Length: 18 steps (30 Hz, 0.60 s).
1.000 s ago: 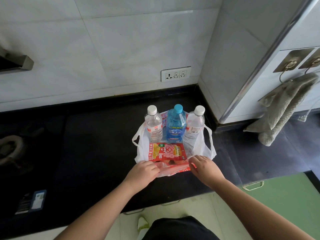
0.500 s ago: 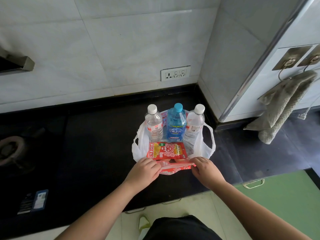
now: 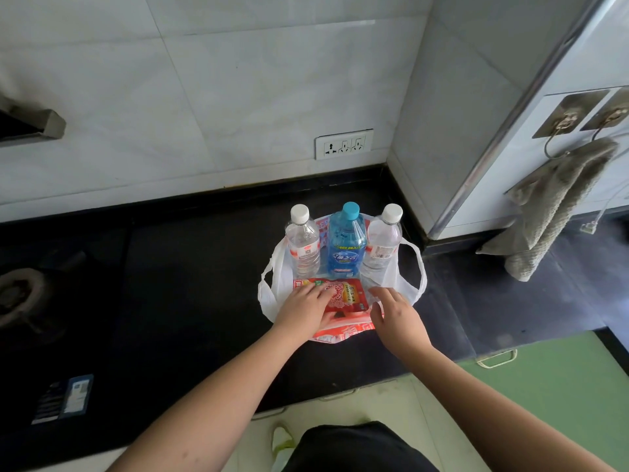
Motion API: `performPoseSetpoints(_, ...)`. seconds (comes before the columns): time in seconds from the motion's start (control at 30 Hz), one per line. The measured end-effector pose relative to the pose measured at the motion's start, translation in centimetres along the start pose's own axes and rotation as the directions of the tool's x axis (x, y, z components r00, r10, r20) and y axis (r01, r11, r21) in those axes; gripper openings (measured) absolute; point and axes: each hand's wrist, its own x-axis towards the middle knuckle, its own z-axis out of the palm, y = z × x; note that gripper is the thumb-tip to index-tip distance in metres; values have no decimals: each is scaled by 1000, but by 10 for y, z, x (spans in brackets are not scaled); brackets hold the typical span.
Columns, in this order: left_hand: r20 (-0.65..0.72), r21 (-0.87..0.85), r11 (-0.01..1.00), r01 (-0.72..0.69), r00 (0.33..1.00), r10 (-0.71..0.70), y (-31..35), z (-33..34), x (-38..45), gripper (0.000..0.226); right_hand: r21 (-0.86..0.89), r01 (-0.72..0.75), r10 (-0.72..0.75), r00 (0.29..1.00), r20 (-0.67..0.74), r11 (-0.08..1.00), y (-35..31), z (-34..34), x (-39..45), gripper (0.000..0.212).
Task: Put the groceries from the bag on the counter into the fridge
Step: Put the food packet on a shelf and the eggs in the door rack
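A white plastic bag [image 3: 413,284] lies spread open on the black counter [image 3: 190,301]. In it stand two clear water bottles [image 3: 303,245] [image 3: 383,241] with a blue bottle [image 3: 346,245] between them. A red snack packet [image 3: 349,296] lies flat in front of the bottles. My left hand [image 3: 304,310] rests on the packet's left part with its fingers stretched out. My right hand [image 3: 396,318] hovers just right of the packet, fingers spread and holding nothing. The bag's red-printed front edge [image 3: 343,332] shows between my hands.
A gas burner [image 3: 17,294] is at the counter's far left. A wall socket [image 3: 343,144] sits behind the bag. A grey towel [image 3: 551,206] hangs from hooks on the white surface at right. Green cabinet fronts [image 3: 551,386] run below the counter edge.
Both hands have let go of the bag's front edge and moved forward. The left hand now lies on the red packet; the right hand has opened beside it.
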Motion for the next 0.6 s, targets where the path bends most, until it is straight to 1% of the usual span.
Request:
performPoseSetpoints(0.07,25,18,1000,6,1000,-6,1,-2,3,60,21,-37,36,999,13,999,-2,0,0,33)
performPoseSetpoints(0.13,17,16,1000,14,1000,-14,1,-3,4,58,53,-74,74,997,6,996,-2,0,0,32)
performPoseSetpoints(0.23,-30,-8,1000,18,999,-18,0,-5,4,64,97,-111,113,993,-14,989,0,0,1,32)
performPoseSetpoints(0.37,-106,-44,999,13,994,-17,-3,-5,1,66,88,-132,132,991,12,987,1,3,4,34)
performPoseSetpoints(0.5,-234,-110,994,-26,972,0,-6,-7,-8,71,74,-150,144,987,71,986,-4,7,12,37)
performPoseSetpoints(0.6,-376,-159,984,-84,927,19,-9,-10,-18,72,40,-123,117,986,120,992,-7,11,21,38)
